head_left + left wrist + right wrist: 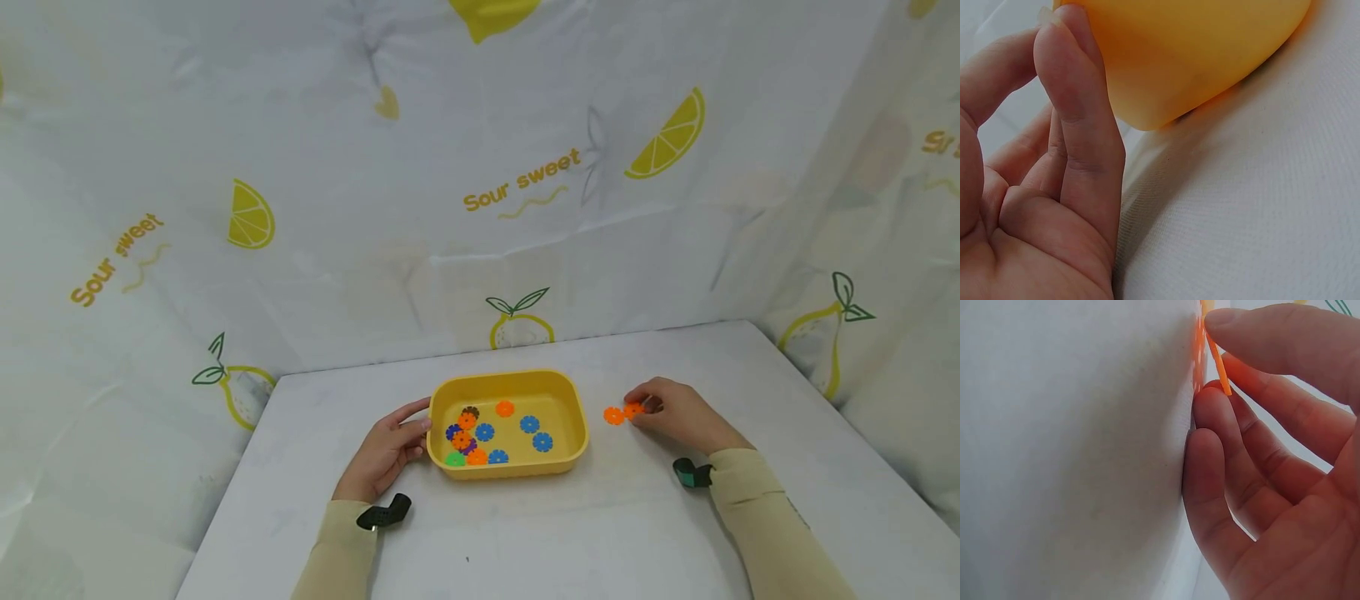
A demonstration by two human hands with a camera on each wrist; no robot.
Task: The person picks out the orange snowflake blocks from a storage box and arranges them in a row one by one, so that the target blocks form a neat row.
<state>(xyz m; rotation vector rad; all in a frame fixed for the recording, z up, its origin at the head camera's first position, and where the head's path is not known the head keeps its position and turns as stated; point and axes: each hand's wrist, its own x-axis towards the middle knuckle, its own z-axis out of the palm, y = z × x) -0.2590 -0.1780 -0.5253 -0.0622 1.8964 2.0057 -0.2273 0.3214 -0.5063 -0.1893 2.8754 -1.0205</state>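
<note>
A yellow plastic tray (pixel 517 472) stands on the table, holding several small notched discs in orange, blue, purple, green and brown. At its left side my left hand (pixel 381 457) grips the rim; the left wrist view shows the thumb and a finger at the tray's edge (pixel 1179 56). To the right of the tray, my right hand (pixel 684 417) pinches an orange notched disc (pixel 1220 365) between thumb and fingers, tilted off the table. A second orange disc (pixel 613 416) lies flat on the table just left of these fingertips.
The table (pixel 480 550) has a white cover. Behind and beside it hangs a white cloth (pixel 337 275) printed with lemons. A dark strap device (pixel 385 512) is at the left wrist, another (pixel 692 473) at the right.
</note>
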